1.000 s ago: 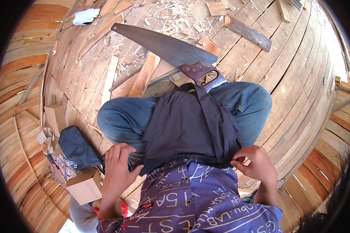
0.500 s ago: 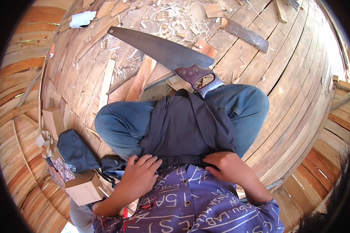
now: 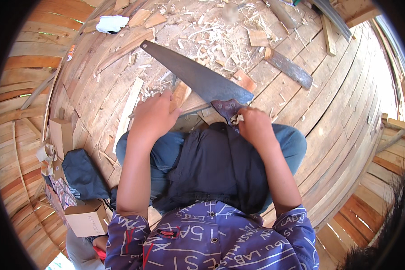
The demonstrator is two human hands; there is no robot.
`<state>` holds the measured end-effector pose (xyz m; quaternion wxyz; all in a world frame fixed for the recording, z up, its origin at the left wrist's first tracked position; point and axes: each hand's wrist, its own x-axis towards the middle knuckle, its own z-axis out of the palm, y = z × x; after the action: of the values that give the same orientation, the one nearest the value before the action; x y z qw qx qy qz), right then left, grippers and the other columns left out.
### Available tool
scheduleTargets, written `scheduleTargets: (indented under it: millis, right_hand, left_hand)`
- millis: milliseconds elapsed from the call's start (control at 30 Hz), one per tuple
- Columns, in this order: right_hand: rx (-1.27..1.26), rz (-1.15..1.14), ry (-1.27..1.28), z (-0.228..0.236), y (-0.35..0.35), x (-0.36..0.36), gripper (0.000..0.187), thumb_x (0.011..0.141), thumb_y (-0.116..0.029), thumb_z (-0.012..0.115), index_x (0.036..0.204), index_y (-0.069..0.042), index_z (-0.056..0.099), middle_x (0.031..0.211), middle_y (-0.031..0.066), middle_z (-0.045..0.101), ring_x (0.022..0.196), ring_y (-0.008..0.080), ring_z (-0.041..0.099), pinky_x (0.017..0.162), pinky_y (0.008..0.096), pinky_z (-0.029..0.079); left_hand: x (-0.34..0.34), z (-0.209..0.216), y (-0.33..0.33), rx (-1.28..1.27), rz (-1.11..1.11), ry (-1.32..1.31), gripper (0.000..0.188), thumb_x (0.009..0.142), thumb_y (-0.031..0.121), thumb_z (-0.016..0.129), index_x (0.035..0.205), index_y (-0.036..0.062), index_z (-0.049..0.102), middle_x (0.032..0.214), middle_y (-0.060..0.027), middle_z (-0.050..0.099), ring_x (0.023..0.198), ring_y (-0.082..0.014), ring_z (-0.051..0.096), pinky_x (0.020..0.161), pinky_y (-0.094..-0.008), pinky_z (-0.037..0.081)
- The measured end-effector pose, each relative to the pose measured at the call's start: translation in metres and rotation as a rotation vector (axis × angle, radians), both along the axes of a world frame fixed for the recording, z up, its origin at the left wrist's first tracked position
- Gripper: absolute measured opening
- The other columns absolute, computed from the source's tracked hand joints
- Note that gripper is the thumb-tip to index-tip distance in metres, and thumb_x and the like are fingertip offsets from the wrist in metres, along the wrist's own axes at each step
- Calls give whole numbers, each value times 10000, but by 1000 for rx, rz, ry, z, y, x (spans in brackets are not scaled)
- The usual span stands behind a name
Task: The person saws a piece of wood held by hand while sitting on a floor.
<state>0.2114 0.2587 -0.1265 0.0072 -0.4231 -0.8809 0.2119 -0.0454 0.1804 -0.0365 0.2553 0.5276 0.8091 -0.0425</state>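
A handsaw (image 3: 195,76) with a long dark blade and a brown handle lies slanted across the wood in front of my knees, its tip pointing to the far left. My right hand (image 3: 256,127) is closed around the saw's handle, hiding most of the grip. On the left, my left hand (image 3: 154,118) curls over a short piece of wood (image 3: 181,93), thumb on its near side; the fingertips are partly hidden. Black cloth (image 3: 207,166) covers my lap between my bent knees.
Wood shavings (image 3: 211,38) and offcuts litter the plank floor ahead. A dark-edged board (image 3: 290,67) lies right of the saw, a pale strip (image 3: 129,108) left of it. At my left are a black bag (image 3: 83,173) and an opened cardboard box (image 3: 84,220), with a person partly visible behind.
Both hands have left my waist and reached forward. My right hand has taken the saw handle, and my left has come down on the wood piece. The view has shifted slightly.
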Motion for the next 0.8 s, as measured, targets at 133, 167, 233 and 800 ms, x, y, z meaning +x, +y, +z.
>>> scheduleTargets:
  millis: [133, 167, 233, 800]
  right_hand:
    - [-8, 121, -70, -15, -18, -10, 269, 707, -232, 702, 907, -55, 666, 825, 123, 671, 885, 264, 632, 825, 401, 431]
    - [-34, 123, -96, -12, -18, -12, 290, 700, -257, 710, 904, -57, 667, 823, 118, 672, 886, 257, 630, 844, 395, 411]
    - [-72, 146, -113, -6, -13, -16, 294, 695, -284, 713, 872, -53, 669, 810, 111, 673, 882, 247, 625, 863, 388, 374]
    - [-286, -183, 522, 12, 10, -24, 371, 824, -216, 720, 618, -38, 468, 518, -19, 385, 495, 70, 325, 451, 279, 260]
  left_hand:
    - [-29, -63, 10, -125, 199, 96, 599, 825, 473, 615, 1206, 23, 508, 1187, -170, 588, 1151, -315, 538, 950, -488, 393]
    - [-35, -79, 7, -146, 219, 159, 646, 819, 508, 613, 1225, 21, 494, 1218, -178, 572, 1161, -322, 532, 959, -503, 386]
    - [-29, -84, 18, -201, 158, 105, 739, 809, 558, 589, 1273, -3, 457, 1282, -191, 522, 1183, -341, 507, 989, -491, 380]
    - [-12, -128, 37, -162, 49, 136, 859, 832, 623, 524, 1339, -46, 343, 1361, -201, 438, 1314, -324, 331, 1048, -548, 246]
